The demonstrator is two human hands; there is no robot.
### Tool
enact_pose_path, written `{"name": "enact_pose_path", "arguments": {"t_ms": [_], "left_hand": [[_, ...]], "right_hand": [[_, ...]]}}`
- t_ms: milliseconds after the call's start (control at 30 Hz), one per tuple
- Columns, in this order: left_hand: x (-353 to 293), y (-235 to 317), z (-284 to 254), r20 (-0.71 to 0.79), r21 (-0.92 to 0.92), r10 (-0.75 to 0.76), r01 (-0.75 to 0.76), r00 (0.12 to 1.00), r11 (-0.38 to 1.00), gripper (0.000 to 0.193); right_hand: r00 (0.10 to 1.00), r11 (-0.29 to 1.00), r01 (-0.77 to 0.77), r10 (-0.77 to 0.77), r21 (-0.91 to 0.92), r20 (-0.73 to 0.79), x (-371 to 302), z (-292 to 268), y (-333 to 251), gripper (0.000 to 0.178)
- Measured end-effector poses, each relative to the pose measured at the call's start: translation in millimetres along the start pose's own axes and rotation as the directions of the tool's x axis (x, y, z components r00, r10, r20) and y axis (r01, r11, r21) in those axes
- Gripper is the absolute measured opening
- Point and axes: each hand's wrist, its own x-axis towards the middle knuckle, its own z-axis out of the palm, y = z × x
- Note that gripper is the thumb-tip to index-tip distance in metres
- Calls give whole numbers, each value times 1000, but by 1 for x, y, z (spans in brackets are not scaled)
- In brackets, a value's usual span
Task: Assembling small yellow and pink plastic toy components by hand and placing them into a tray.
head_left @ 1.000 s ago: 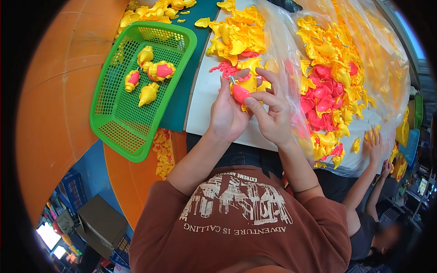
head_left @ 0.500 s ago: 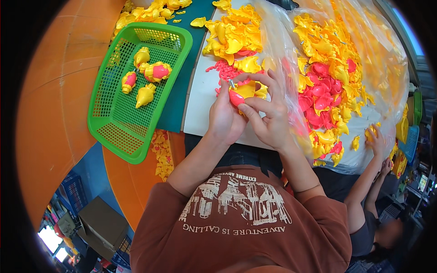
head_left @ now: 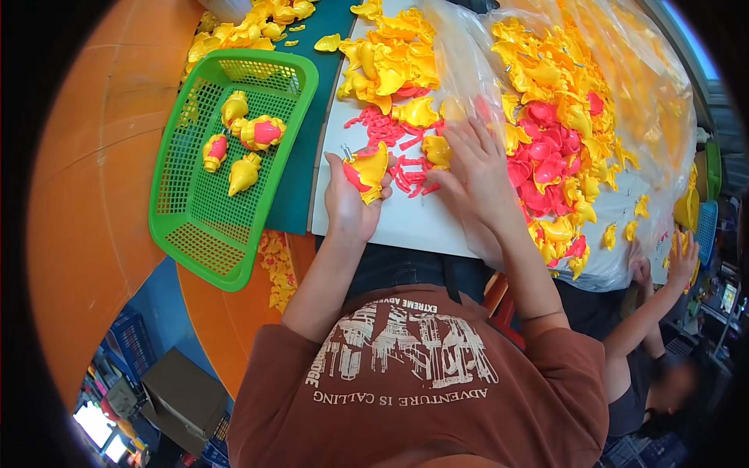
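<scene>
My left hand (head_left: 349, 204) is closed round a yellow-and-pink plastic toy part (head_left: 371, 166), a curved shell with a small metal pin sticking up at its upper left. My right hand (head_left: 480, 171) has its fingers spread and holds nothing. Beside its thumb and fingertips lie a rounded yellow shell (head_left: 438, 151) and thin pink plastic strips (head_left: 409, 176); whether it touches them I cannot tell. More pink strips (head_left: 378, 125) lie farther off, below a heap of yellow shells (head_left: 394, 58).
A green plastic basket (head_left: 154, 222) at the left holds several yellow-and-pink toy pieces (head_left: 259, 132). To the right, clear plastic sheeting (head_left: 460, 58) borders a large pile of yellow shells (head_left: 538, 62) and pink shells (head_left: 544, 160). A co-worker's hand (head_left: 683, 261) is at the far right.
My hands have moved apart. The toy part, earlier between both hands with its pink side showing, now rests in my left hand alone; my right hand has opened over the pink strips.
</scene>
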Motion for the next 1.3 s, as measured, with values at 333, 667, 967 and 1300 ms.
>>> {"name": "enact_pose_path", "arguments": {"t_ms": [333,667,967,1300], "left_hand": [[-2,0,25,15,36,-36,36,999,999,73],[-21,-8,42,115,38,97,-102,989,994,62],[-37,-5,52,231,92,244,-271,942,958,62],[-41,-1,51,252,129,223,-261,942,957,62]], "right_hand": [[984,935,35,30,354,-176,5,-1,-4,43],[967,849,241,-170,471,-187,6,-19,-49,41],[963,772,254,-143,582,-230,2,-26,-54,39],[955,763,281,-160,583,-251,-1,-32,-55,42]]}}
